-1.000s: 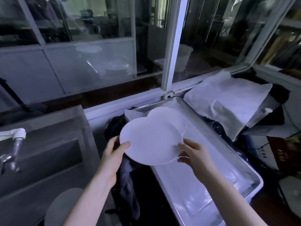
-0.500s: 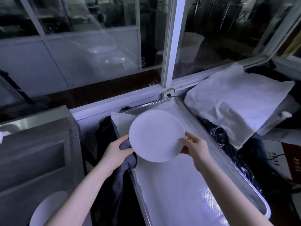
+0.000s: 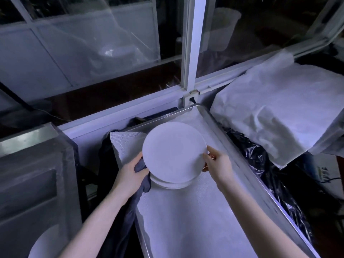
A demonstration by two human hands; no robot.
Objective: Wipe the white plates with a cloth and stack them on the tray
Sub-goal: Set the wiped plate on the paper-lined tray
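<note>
While left hand (image 3: 130, 172) grips cloth (image 3: 142, 176) and plate (image 3: 174, 151) at 8 o'clock, right hand (image 3: 217, 162) pinching its 3 o'clock rim, plate hangs over stack (image 3: 171, 185) at 12 o'clock end of tray (image 3: 232, 138): stacking step; next needs level lowering, then release.

Under the top plate (image 3: 173, 151) we see only rims of the stack (image 3: 168, 185), count unclear; at 7 o'clock the frame edge crops another plate (image 3: 43, 245).

A white window post (image 3: 190, 53) rises at the back, a crumpled white sheet (image 3: 279, 112) drapes something at right with black plastic (image 3: 260, 164) beside it, and a steel sink (image 3: 37, 164) stands at left.
</note>
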